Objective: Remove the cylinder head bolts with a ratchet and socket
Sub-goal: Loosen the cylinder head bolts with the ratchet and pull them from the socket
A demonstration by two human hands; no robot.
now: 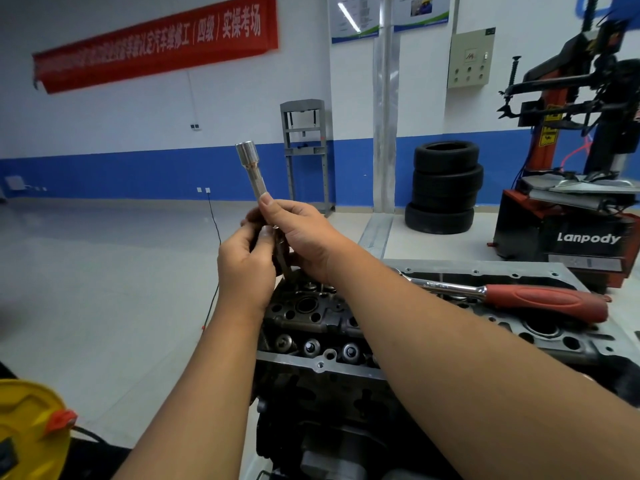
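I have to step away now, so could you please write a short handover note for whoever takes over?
Both hands are raised over the cylinder head. The right hand and left hand both grip the lower end of a socket extension with the socket pointing up. The red-handled ratchet lies on the head, unattached. Bolt progress cannot be told. Left: join the tools, remove the bolts.

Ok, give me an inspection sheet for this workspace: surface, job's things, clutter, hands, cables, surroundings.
Surface: cylinder head on the engine, valve springs exposed.
Job's things: socket on extension bar, held upright above the head; red-handled ratchet lying on the head, nothing attached that can be seen.
Clutter: nothing seen on the head besides the ratchet.
Hands: left hand and right hand both grip the bar's lower end.
Cables: black cable running down from a wall socket across the floor.
Surroundings: stacked tyres, tyre changer, red banner, yellow object.
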